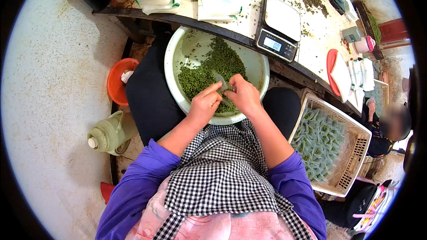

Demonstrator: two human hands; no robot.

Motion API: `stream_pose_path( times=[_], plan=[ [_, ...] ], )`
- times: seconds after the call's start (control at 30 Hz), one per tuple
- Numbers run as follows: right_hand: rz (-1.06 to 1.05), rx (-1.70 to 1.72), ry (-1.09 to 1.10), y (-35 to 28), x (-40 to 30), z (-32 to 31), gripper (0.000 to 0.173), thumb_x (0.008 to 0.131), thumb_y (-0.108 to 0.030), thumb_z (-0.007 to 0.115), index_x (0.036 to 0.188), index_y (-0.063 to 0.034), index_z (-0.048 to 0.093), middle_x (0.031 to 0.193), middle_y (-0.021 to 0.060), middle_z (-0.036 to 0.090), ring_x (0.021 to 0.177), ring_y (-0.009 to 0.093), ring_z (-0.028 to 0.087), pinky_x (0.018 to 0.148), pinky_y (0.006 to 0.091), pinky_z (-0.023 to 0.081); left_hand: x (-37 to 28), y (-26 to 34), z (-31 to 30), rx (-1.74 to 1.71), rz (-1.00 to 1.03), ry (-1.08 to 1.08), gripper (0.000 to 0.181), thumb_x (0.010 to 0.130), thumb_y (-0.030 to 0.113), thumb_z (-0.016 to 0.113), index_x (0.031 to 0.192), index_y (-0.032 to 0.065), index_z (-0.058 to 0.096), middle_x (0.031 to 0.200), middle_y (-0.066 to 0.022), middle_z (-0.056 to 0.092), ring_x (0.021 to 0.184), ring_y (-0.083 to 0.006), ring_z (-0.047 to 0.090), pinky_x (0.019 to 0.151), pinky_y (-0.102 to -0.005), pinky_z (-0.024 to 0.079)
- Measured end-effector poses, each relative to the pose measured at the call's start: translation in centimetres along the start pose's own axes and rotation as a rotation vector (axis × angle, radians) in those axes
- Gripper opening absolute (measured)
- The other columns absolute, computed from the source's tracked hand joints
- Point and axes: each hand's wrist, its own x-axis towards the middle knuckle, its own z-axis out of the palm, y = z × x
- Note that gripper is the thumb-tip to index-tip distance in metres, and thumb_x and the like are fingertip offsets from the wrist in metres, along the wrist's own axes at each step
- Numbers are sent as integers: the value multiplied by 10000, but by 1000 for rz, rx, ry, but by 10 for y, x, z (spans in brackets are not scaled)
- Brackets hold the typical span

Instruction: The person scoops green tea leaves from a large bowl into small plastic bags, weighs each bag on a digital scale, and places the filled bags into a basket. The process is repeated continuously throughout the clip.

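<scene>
A wide pale plastic basin (172,60) sits between my knees under the table edge. Inside lies a heap of small dark green pellets (218,61), perhaps rolled leaves or peppercorns. Over the near side of the heap, my left hand (206,104) and my right hand (245,94) pinch a small translucent plastic bag (220,81) between them. The bag's lower part is partly hidden by my fingers, and its contents are hard to make out.
A digital scale (282,21) stands on the table's front edge (200,25), beside stacked white bags (218,1). Right of me, a plastic crate (353,150) holds many filled bags (317,143). At left are an orange bucket (115,86) and a thermos flask (108,133). Two people are nearby.
</scene>
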Motion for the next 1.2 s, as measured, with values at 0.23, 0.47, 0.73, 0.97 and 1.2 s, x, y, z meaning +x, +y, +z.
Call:
stream_pose_path(
  times=[0.23, 0.47, 0.73, 0.97, 1.2],
  plan=[
    [-154, 72, -16, 1, -1, -1, 329, 771, -119, 693, 1084, -57, 612, 1012, 120, 660, 967, 322, 642, 832, 414, 501, 4, -6, -2, -23, -84, 84, 136, 721, -114, 671, 807, -19, 625, 1208, -195, 646, 1055, -289, 673, 818, -323, 566],
    [16, 16, 32, 0, 8, 4, 308, 767, -82, 696, 1070, -83, 641, 1070, 154, 659, 979, 351, 634, 848, 410, 509, 4, 3, 2, -43, 30, 53, 145, 729, -129, 660, 823, -26, 617, 1227, -190, 635, 1051, -269, 675, 820, -321, 568],
    [-34, 384, 204, 45, 28, 0, 183, 744, -47, 743, 902, -40, 651, 805, 100, 680, 700, 184, 658, 640, 322, 520, 23, -8, -10, -318, -123, 214, 433, 886, 9, 612, 1307, 51, 519, 1416, -156, 480, 1275, -297, 503, 986, -377, 488],
    [-130, 917, -140, 14, 17, -39, 262, 847, -70, 696, 1080, 23, 622, 902, 53, 671, 799, 126, 654, 729, 272, 520, 41, -12, -6, -1280, -781, 31, 466, 966, 209, 599, 1386, 116, 420, 1252, -85, 569, 1088, -214, 603, 851, -392, 570],
    [240, 454, 54, 101, 69, 24, 240, 852, -184, 729, 1009, -6, 693, 865, 104, 722, 769, 171, 678, 665, 325, 534, 39, -32, -13, -1453, -784, 271, 349, 979, 216, 580, 1313, 181, 485, 1185, -19, 608, 1019, -180, 629, 733, -327, 580]
  ],
)
